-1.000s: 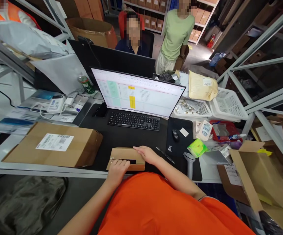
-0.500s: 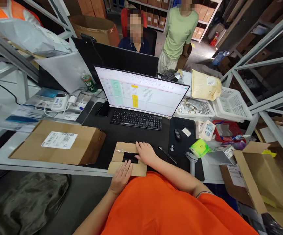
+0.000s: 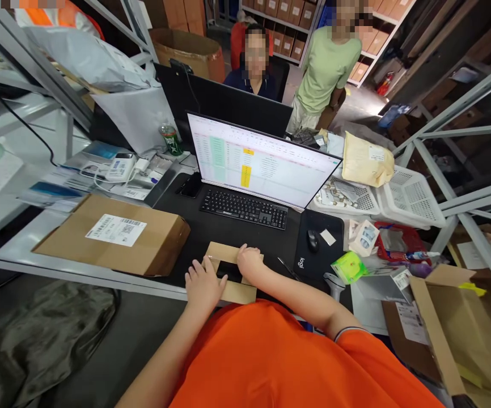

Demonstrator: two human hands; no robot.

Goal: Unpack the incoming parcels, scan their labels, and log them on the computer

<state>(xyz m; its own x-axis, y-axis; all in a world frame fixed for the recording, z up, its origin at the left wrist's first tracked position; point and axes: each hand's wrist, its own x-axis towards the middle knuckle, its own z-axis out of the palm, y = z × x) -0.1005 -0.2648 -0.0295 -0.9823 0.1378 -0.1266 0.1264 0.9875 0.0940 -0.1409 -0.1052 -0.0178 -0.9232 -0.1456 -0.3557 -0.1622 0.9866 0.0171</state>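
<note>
A small brown cardboard box (image 3: 239,293) lies at the desk's front edge, its flaps framing a dark gap in the middle. My left hand (image 3: 203,285) rests at the left side of this box, fingers stretched out and spread. Across the right side bends my right hand (image 3: 250,263), its fingers curled down on the flap there and their tips partly hidden. Left of both hands sits a larger taped carton (image 3: 156,238) with a white shipping label (image 3: 115,229).
Behind the box are a keyboard (image 3: 245,208) and a lit monitor (image 3: 262,161). To the right lie a mouse (image 3: 312,241), a pen (image 3: 288,268), a scanner (image 3: 334,285), a green packet (image 3: 350,267) and a red basket (image 3: 384,249). Two people are beyond the monitors.
My left hand has moved from the front flap to the box's left side and its fingers have spread. The right hand's fingers have curled more over the right flap. The camera view has shifted.
</note>
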